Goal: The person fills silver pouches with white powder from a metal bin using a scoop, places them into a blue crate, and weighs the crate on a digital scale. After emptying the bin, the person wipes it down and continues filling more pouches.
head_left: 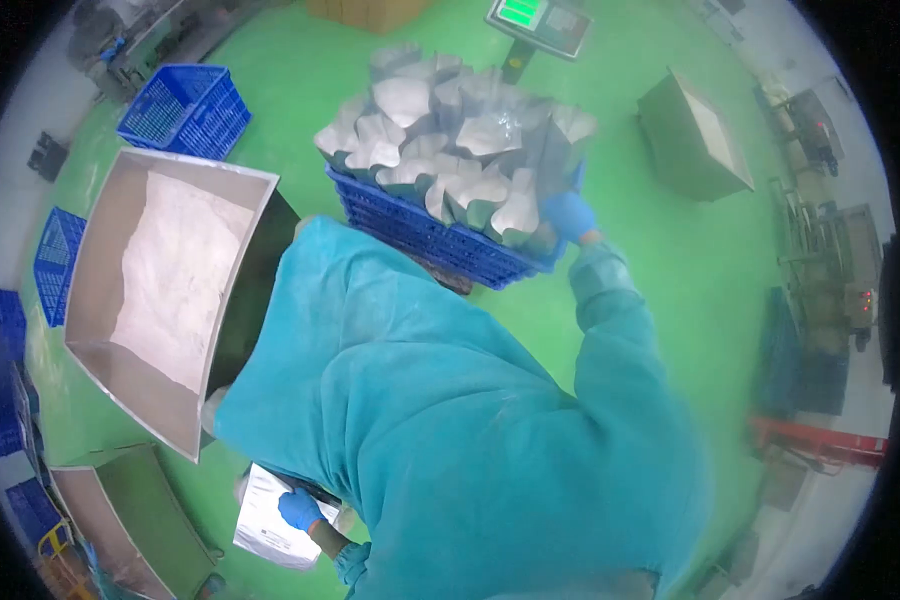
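Note:
My left hand (300,510), in a blue glove, grips a flat silver bag (262,525) low in the view, beside my teal gown. Stretched out to the upper right, my right hand (569,215) is closed on a motion-blurred silver bag (560,165) at the right corner of a blue crate stack (440,232). Its fingertips are smeared. Many open-topped silver bags (403,100) stand packed upright in the top crate. Left of my gown is a large metal bin (98,255) with pale powder (180,270) inside.
An empty blue basket (185,110) stands behind the bin, with another (58,262) to its left. A scale with a green display (540,22) is beyond the crates. More metal bins stand at right (692,135) and lower left (110,520). A red frame (820,442) is at far right.

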Demonstrator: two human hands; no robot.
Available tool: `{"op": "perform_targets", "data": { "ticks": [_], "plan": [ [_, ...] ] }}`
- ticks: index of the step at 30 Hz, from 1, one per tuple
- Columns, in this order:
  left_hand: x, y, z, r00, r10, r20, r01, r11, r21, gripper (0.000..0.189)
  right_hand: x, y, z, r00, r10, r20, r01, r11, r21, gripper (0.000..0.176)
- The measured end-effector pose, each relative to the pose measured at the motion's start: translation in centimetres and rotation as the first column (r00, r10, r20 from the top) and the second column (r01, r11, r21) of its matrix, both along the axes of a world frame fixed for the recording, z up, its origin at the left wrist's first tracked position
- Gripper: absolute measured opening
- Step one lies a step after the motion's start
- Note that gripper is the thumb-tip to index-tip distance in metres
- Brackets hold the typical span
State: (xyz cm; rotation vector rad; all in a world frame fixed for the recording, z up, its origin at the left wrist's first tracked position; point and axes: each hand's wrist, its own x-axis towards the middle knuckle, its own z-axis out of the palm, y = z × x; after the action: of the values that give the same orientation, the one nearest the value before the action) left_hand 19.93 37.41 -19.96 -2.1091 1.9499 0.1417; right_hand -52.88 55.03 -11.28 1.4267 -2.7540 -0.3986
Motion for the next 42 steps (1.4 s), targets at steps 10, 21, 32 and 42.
{"op": "perform_targets", "data": {
  "ticks": [10,21,32,42],
  "plan": [
    [3.9,1.3,-2.2,0.980,0.145,-0.135,-0.174,0.956,-0.235,0.048,5.8,-0.9,13.8,0.833,-0.185,0.521,0.521,0.580,-0.627,0.040],
    [-8.1,-2.3,10.8,0.668,-0.064,-0.742,-0.091,0.982,-0.167,0.049,28.2,-16.8,7.9,0.395,0.535,0.747,0.165,0.759,-0.630,0.035],
    [-19.8,-6.0,14.6,0.486,-0.213,-0.848,-0.067,0.958,-0.279,0.029,31.7,-20.6,3.1,0.374,0.656,0.656,-0.316,0.755,-0.574,0.024],
    [-26.8,-6.0,14.6,0.503,-0.626,-0.596,0.498,0.774,-0.393,0.012,35.6,-24.4,-4.6,0.086,0.984,0.157,-0.790,0.163,-0.591,0.022]
  ]
}}
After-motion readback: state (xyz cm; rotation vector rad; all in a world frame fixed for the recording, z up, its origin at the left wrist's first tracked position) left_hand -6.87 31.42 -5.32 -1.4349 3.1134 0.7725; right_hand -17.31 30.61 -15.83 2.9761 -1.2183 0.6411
